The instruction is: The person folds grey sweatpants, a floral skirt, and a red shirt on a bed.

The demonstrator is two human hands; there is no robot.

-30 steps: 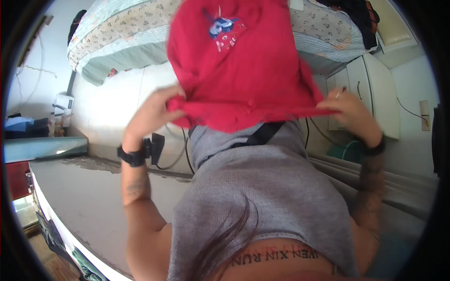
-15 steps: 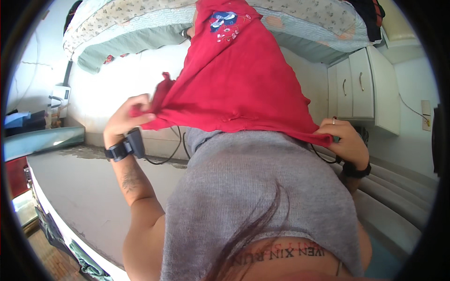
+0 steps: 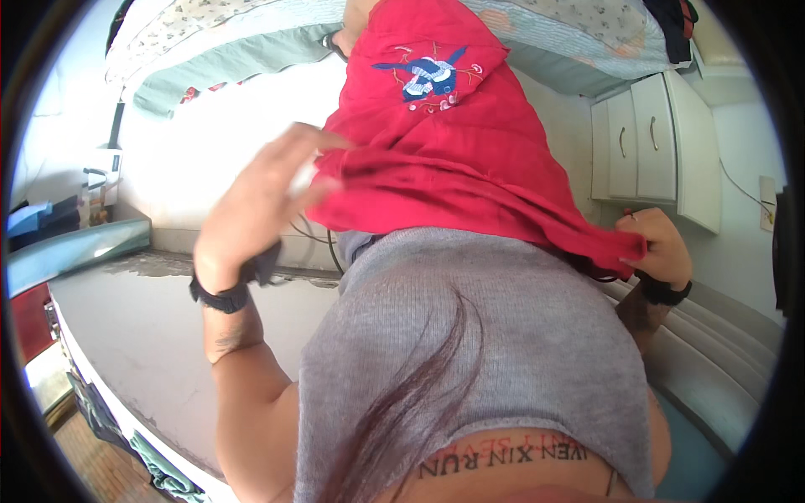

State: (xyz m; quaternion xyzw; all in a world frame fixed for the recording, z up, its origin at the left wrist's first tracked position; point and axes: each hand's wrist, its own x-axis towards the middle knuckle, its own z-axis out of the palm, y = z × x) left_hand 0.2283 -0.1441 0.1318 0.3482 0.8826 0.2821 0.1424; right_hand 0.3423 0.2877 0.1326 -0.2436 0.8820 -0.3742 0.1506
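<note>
A red cloth garment with a blue and white embroidered figure is spread over my lap and legs. Its near edge is bunched into folds across my waist. My right hand pinches the garment's right corner, pulling it out to the side. At the left end of the folds, my left hand is somewhat blurred, with thumb and fingers apart around the cloth's edge. Whether its fingertips touch the fabric I cannot make out. Dark straps with small devices sit on both wrists.
Ahead stands a bed with a patterned quilt and a green skirt. A white cabinet is at the far right. A grey surface lies to my left, with a black cable beside my waist.
My left hand has let go of the left corner and moved up and inward over the cloth. My right hand has drawn its corner further right. The near edge is now folded.
</note>
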